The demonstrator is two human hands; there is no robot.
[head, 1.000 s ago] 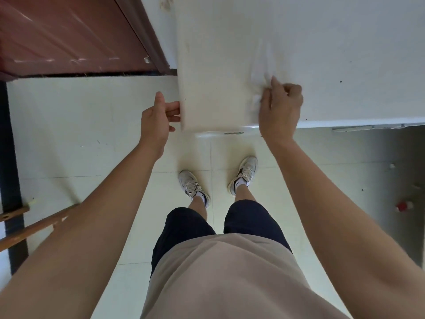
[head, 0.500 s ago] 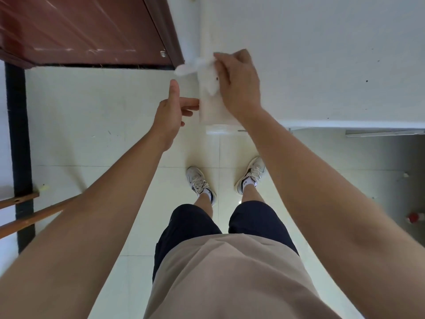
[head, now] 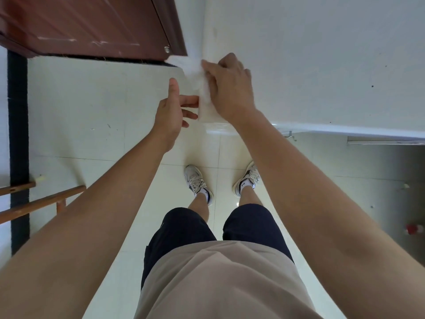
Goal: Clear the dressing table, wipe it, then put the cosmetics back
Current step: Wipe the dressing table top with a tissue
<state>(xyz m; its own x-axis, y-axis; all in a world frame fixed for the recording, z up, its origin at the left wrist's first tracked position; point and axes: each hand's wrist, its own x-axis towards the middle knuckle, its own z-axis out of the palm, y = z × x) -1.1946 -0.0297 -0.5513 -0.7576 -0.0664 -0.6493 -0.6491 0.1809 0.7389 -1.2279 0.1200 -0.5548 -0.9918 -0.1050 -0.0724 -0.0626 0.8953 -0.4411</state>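
Observation:
The white dressing table [head: 322, 65] fills the upper right, its top bare of cosmetics. My right hand [head: 230, 86] presses a crumpled white tissue [head: 190, 67] against the table's left edge, near the front corner. My left hand [head: 171, 113] is beside that left edge just below the tissue, fingers spread and touching the table's side, thumb up, holding nothing.
A dark red wooden door [head: 87, 26] stands at the upper left, close to the table's left side. Wooden rails [head: 41, 201] jut in from the left. A small red object [head: 414, 229] lies on the shaded floor under the table's right part. My feet stand on pale tiles.
My right hand with the tissue has moved from the front middle of the tabletop to its left edge, then slid slightly toward me. My left hand stays at the table's side.

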